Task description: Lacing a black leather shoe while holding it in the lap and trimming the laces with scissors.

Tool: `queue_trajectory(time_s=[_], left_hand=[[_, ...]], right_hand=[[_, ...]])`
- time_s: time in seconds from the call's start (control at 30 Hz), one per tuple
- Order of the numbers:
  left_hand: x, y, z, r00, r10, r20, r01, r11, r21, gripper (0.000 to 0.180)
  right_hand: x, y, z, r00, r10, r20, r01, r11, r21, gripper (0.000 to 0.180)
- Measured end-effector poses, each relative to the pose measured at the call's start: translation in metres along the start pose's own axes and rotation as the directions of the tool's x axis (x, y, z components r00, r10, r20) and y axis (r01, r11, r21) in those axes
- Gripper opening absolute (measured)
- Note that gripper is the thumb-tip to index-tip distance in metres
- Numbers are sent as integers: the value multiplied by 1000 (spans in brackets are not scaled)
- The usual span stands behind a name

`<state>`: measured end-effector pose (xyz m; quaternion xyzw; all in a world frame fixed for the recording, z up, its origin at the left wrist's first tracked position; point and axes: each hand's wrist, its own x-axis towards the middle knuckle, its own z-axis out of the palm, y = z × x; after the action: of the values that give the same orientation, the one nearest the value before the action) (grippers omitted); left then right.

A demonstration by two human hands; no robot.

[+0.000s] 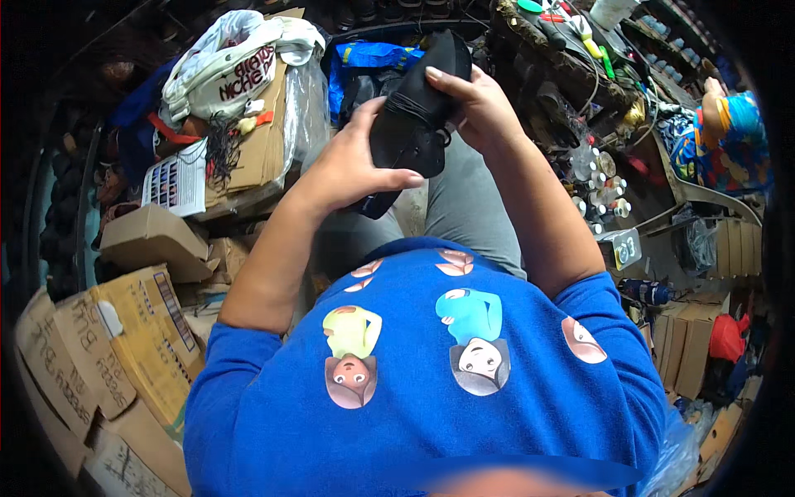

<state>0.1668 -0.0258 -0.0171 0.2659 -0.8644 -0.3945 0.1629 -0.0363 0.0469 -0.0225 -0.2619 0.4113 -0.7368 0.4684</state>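
Observation:
A black shoe (410, 124), with what look like dark laces bunched at its middle, is held up over my lap. My left hand (348, 161) grips its near end, thumb across the top and fingers along the left side. Around the far part, my right hand (487, 108) has its thumb laid on the upper surface; most of its fingers are hidden behind the shoe. Just beyond it lies a blue plastic bag (364, 58) beside more dark items.
To the left, a white cloth bag (240, 70) rests on cardboard sheets (263, 141), near an open cardboard box (157, 240). Small bottles (603, 195) stand on the right, below a cluttered bench with tools such as yellow-handled pliers (586, 37). Flattened boxes (149, 323) lie at lower left.

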Motion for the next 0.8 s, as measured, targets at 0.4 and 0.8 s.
queue_trajectory(time_s=[0.4,0.8], left_hand=[[-18,-40,11,925,355,137,210,-175,-962,111],[12,-52,19,913,89,398,408,-205,-890,92]], right_hand=[[-42,-11,18,975,-49,218,147,876,-460,24],[-6,9,43,716,-260,647,695,193,-692,25]])
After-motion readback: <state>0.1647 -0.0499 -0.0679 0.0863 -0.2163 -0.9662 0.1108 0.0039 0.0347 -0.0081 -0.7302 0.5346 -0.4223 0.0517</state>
